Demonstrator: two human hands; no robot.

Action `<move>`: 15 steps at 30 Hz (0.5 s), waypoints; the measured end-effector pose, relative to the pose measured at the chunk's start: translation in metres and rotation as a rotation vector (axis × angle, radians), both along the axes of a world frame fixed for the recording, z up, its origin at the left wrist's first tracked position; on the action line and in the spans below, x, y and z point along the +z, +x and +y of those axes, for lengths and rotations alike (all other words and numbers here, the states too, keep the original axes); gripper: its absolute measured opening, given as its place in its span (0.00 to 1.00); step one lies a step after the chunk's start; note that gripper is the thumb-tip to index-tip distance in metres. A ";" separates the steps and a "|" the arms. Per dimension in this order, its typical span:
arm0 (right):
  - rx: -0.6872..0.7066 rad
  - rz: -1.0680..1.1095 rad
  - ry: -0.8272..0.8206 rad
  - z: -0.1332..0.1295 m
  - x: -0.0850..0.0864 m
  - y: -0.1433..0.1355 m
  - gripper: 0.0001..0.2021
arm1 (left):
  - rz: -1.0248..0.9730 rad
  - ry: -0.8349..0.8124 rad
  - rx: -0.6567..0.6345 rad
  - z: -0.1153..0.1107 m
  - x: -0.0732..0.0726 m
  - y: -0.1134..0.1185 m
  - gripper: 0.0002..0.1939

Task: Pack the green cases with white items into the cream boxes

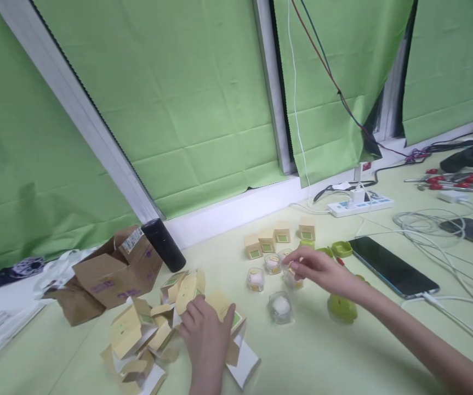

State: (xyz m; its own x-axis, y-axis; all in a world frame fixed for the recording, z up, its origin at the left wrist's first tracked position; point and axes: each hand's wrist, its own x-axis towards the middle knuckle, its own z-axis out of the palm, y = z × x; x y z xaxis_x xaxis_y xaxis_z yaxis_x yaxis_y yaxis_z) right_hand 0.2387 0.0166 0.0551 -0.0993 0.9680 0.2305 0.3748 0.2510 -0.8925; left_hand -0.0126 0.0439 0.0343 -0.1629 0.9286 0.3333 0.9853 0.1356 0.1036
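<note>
My left hand [207,334] reaches into a pile of small opened cardboard boxes [131,329], thumb spread away from the bent fingers. Its fingers rest against one yellowish box [189,291], and another box [220,304] lies beyond the gap between thumb and fingers. My right hand [316,269] is closed in a pinch at the top of a clear plastic case [291,281], which its fingers partly cover. Similar cases holding pale round items stand nearby: one [255,280] to the left, one [273,264] behind, and one [280,307] nearer me.
Several small upright boxes [267,242] stand at the back. Green plastic pieces [342,307] lie beside my right forearm. Further right are a phone [390,266] on a cable, a power strip [360,206] and red-handled tools [462,181]. A large carton [117,274] and black cylinder [163,245] stand left.
</note>
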 end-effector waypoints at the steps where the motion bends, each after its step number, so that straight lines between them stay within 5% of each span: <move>1: -0.011 0.075 -0.021 -0.003 0.001 0.009 0.14 | -0.016 0.013 -0.046 -0.003 0.001 0.006 0.26; 7: -0.074 0.149 -0.080 -0.016 -0.021 0.033 0.14 | -0.254 -0.201 -0.796 -0.018 -0.004 0.056 0.23; 10: -0.115 -0.036 -0.029 -0.018 -0.024 0.031 0.11 | -0.300 -0.310 -0.877 -0.015 -0.014 0.072 0.28; 15: -0.202 -0.782 0.054 -0.025 -0.032 0.037 0.07 | -0.305 -0.388 -0.828 -0.018 -0.018 0.077 0.24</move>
State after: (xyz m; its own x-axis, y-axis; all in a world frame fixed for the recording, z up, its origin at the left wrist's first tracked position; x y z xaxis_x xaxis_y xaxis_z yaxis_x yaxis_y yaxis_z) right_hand 0.2759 -0.0088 0.0227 -0.0754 0.9740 0.2134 0.9281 0.1468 -0.3422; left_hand 0.0646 0.0258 0.0159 0.5650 0.8245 0.0303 0.7221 -0.5119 0.4654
